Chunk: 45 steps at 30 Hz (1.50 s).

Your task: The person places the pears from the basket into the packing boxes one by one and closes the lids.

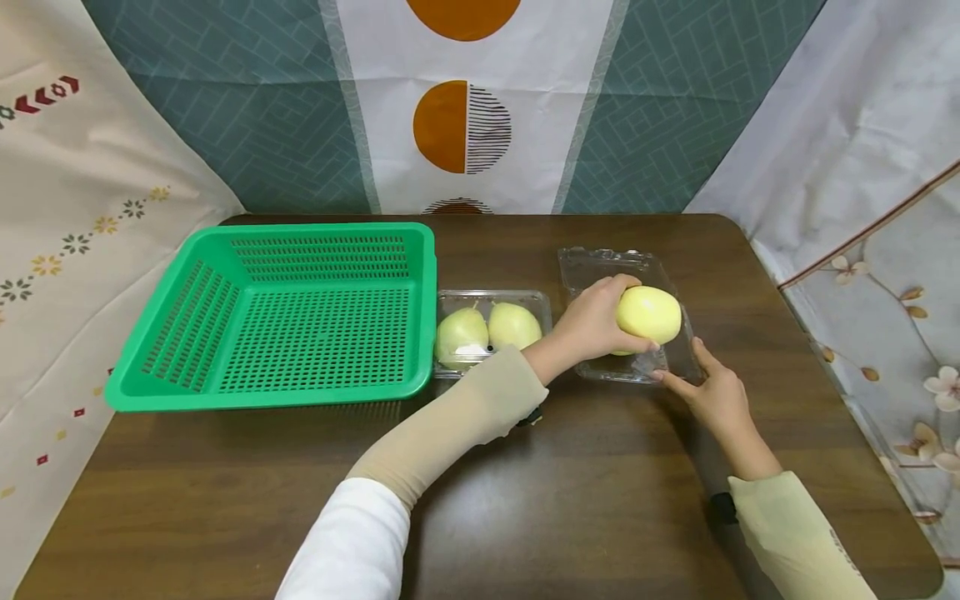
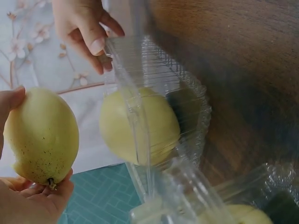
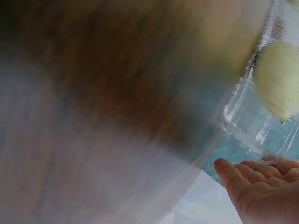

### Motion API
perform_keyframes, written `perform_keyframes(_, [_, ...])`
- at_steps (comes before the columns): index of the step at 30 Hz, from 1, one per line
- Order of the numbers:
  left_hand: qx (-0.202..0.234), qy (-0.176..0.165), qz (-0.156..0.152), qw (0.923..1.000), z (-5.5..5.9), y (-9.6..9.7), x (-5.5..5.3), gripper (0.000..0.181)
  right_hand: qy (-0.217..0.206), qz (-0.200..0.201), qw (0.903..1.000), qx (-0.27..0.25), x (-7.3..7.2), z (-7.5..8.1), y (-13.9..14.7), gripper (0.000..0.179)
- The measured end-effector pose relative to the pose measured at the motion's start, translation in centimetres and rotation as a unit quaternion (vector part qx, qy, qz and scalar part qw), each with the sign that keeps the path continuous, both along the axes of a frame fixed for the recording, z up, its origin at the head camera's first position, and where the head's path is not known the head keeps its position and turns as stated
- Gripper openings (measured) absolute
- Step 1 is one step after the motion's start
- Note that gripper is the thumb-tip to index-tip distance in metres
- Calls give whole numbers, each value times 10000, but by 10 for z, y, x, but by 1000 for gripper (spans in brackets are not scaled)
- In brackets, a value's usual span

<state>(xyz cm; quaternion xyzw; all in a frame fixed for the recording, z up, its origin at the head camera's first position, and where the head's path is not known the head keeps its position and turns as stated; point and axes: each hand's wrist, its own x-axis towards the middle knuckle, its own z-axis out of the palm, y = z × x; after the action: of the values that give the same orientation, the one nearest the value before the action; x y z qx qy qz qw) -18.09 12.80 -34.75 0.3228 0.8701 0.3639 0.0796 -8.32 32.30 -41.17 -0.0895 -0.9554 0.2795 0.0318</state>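
In the head view my left hand (image 1: 600, 317) grips a yellow-green pear (image 1: 649, 315), held above a clear plastic container (image 1: 622, 372). The left wrist view shows this pear (image 2: 44, 135) between thumb and fingers, its stem at the lower end and dark specks near it. Another pear (image 2: 140, 126) sits inside the container; from the head view it is mostly hidden. My right hand (image 1: 716, 398) holds that container at its front right corner, thumb and fingers spread around it. In the right wrist view the right hand (image 3: 266, 186) touches the container's corner (image 3: 261, 144).
Left of the container stands a second clear container (image 1: 491, 293) with two pears (image 1: 462, 333) in it. Beside it is a green perforated basket (image 1: 270, 400). All stand on a brown wooden table (image 1: 585, 500), with patterned cloths (image 1: 300, 108) hanging behind and at the sides.
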Motion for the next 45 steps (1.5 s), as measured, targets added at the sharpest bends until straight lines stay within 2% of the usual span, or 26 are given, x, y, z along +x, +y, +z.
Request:
perform_keyframes(10, [-31, -67, -312, 9995, -12, 11, 0, 78, 87, -6, 9999, -52, 2, -2, 1, 88])
perform_keyframes(19, [-188, 113, -647, 9977, -19, 21, -4, 80, 75, 16, 10000, -47, 1, -3, 0, 89])
perform_keyframes(29, [-536, 426, -1102, 9915, -20, 33, -7, 82, 559, 33, 9984, 53, -2, -7, 1, 76])
perform_keyframes(34, [-755, 528, -1373, 9862, -21, 40, -8, 85, 540, -58, 9985, 103, -2, -6, 2, 64])
perform_keyframes(38, [-849, 589, -1479, 9836, -21, 43, -8, 86, 491, -120, 9987, 85, -2, -6, 1, 58])
perform_keyframes(45, [-727, 567, -1555, 9835, -23, 46, -8, 81, 536, -109, 9985, 48, -1, -6, 2, 55])
